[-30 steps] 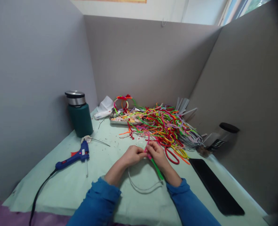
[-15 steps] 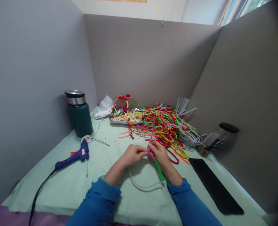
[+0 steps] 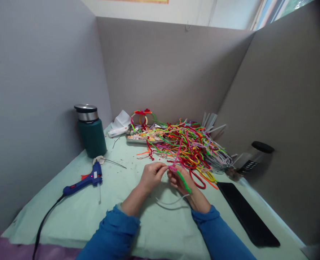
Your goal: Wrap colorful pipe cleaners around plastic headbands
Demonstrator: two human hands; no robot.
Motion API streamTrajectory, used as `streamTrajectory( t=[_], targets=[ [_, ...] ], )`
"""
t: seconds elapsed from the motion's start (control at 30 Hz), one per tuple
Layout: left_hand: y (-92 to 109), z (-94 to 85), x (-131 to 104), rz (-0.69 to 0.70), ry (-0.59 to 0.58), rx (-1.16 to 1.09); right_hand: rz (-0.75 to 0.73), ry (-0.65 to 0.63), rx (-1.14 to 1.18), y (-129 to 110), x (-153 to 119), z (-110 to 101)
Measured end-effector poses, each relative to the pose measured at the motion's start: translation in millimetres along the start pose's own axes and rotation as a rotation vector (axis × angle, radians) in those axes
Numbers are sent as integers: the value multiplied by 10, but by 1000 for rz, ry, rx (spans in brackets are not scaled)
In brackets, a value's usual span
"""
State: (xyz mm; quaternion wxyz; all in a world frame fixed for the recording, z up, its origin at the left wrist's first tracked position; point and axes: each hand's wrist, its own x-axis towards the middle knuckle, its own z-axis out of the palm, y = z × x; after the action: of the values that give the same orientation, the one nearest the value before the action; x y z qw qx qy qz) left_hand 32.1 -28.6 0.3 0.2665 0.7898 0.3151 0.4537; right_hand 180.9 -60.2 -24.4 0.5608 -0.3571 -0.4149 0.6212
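Observation:
My left hand (image 3: 152, 176) pinches the end of a pink pipe cleaner (image 3: 178, 153), whose loose length points up toward the pile. Beside it, my right hand (image 3: 183, 180) is curled under the pink coil, with its fingers closed about the piece. A green fuzzy stretch (image 3: 183, 181) runs from the pink part down over the right palm. Below the hands hangs a thin grey wire or band (image 3: 170, 208) in a loose curve, apparently part of the same piece; how it joins is hidden by the hands.
A heap of coloured pipe cleaners (image 3: 192, 144) lies ahead, beside a metal tray (image 3: 136, 141) of small pieces. On the left are a green bottle (image 3: 92, 135) and a blue glue gun (image 3: 82, 181) with its cord. To the right lie a black slab (image 3: 248, 213) and a tilted clear jar (image 3: 253, 159).
My right hand has turned palm upward, and the green stretch now lies across it. My left fingers have moved slightly up, and the pink tail leans more to the right.

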Motion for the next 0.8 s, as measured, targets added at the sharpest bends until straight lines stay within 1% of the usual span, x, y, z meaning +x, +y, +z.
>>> streamTrajectory(
  t=[0.1,0.27,0.37,0.43,0.6,0.73,0.8],
  targets=[
    [6,12,0,-63,44,-44,20,-25,-2,-19,-40,40],
    [-14,18,24,-163,12,-182,20,-19,-3,-26,-65,56],
    [-50,17,40,-251,1,-266,14,2,-17,12,-52,35],
    [-86,23,47,-284,1,-297,1,15,-27,48,-41,23],
    [-158,65,46,-310,-4,-309,-32,36,-48,97,-25,9],
    [-132,69,44,-292,-6,-303,-29,56,-52,98,-10,-11],
    [-104,56,42,-281,26,-264,-25,65,-48,101,1,-21]
  ],
)
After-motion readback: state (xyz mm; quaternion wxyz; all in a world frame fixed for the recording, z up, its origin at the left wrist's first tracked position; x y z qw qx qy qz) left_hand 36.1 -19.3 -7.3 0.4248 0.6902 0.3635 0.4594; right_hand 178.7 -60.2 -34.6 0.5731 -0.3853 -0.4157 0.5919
